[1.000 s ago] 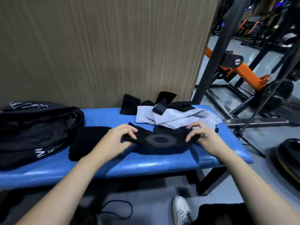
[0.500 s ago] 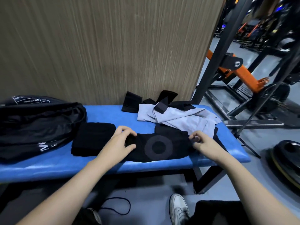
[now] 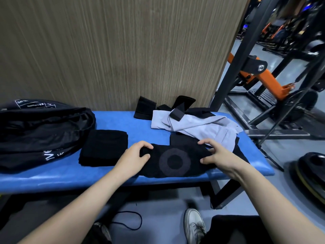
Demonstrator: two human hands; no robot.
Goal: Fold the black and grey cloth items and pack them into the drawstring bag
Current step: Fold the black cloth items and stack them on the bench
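A black cloth with a grey ring print (image 3: 175, 162) lies flat near the front edge of the blue bench (image 3: 70, 176). My left hand (image 3: 134, 155) grips its left end, fingers curled over the edge. My right hand (image 3: 217, 155) holds its right end between thumb and fingers. A folded black cloth (image 3: 104, 149) lies just left of it. A crumpled grey cloth (image 3: 197, 126) sits behind, with small black pieces (image 3: 145, 109) at the wall. The black drawstring bag (image 3: 40, 132) with white lettering lies open at the bench's left end.
A wood-grain wall panel (image 3: 114, 50) rises directly behind the bench. Black and orange gym frames (image 3: 260, 76) stand to the right, and a weight plate (image 3: 309, 175) lies on the floor. My white shoe (image 3: 194, 224) and a black cord (image 3: 130, 221) are under the bench front.
The ring-print cloth went from lifted to lying flat on the bench. Both hands moved inward along it, and its ends now look shorter.
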